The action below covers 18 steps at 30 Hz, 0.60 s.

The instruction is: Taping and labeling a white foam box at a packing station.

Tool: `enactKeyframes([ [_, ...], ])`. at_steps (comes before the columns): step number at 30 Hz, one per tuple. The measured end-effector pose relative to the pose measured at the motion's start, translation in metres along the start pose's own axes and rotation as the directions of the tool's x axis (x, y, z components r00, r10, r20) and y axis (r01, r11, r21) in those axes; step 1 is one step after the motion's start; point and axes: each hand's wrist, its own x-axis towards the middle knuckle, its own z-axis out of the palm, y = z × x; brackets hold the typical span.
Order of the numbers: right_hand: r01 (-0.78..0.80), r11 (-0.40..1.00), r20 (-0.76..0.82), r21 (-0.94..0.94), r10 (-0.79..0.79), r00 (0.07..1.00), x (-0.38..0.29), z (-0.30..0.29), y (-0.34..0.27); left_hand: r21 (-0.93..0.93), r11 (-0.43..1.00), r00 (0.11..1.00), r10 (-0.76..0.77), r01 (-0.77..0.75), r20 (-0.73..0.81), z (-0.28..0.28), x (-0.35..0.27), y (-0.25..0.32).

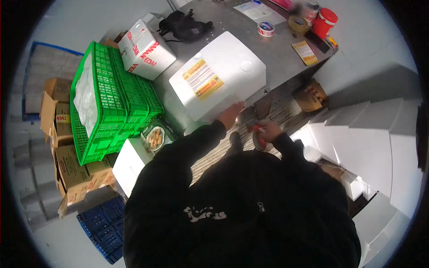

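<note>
A closed white styrofoam box (231, 67) rests on the metal table (218, 20), with a yellow-and-white printed sheet (203, 79) on its lid. My left hand (232, 115) lies against the near side of this box, by the table's edge; its fingers are partly lost in glare. To its right, beyond the table's edge, my right hand (269, 131) is closed around a red-and-grey tape dispenser (259, 140), partly hidden by the fingers.
Stacked green plastic crates (117, 100), a taped styrofoam box (145, 50) and cardboard boxes (72, 164) stand left. Tape rolls (266, 28), a phone (316, 41) and a red container (325, 22) occupy the table's far right. White styrofoam boxes (368, 134) are stacked at right.
</note>
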Motion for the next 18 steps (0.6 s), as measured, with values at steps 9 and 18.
enactKeyframes([
  [9, 0.332, 0.895, -0.459, -0.297, -0.439, 0.773, -0.087, -0.052, -0.166, 0.152, -0.988, 0.756, 0.103, 0.005, 0.646, -0.197, -0.015, -0.099],
  [18, 0.348, 0.892, -0.426, -0.290, -0.446, 0.787, -0.068, -0.033, -0.217, -0.691, -0.674, 0.771, -0.285, 0.262, 0.570, -0.185, -0.039, -0.162],
])
